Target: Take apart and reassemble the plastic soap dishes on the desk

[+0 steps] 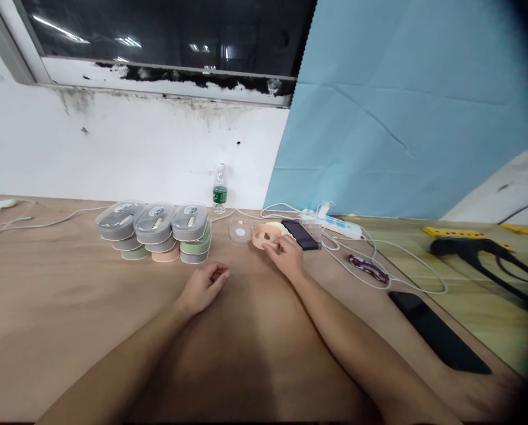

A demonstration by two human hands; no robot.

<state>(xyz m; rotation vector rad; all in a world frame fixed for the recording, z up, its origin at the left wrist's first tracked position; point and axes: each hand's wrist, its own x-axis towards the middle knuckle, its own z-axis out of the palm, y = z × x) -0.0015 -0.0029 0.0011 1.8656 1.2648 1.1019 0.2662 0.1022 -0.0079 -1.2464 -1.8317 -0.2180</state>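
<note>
Okay, our right hand is nearer, fingertips seemingly pinched on the near rim of the peach container, just forward-left; our left hand sits empty, loosely curled.

- Support: brown tabletop.
- Left of centre: three container stacks, side by side.
- Rear: upright bottle, white power strip.
- Middle: clear lid; just beside it, peach dish (resting or lifted, cannot tell).
- Right: dark flat item, looped white cable, maroon patterned object, black slab.
</note>
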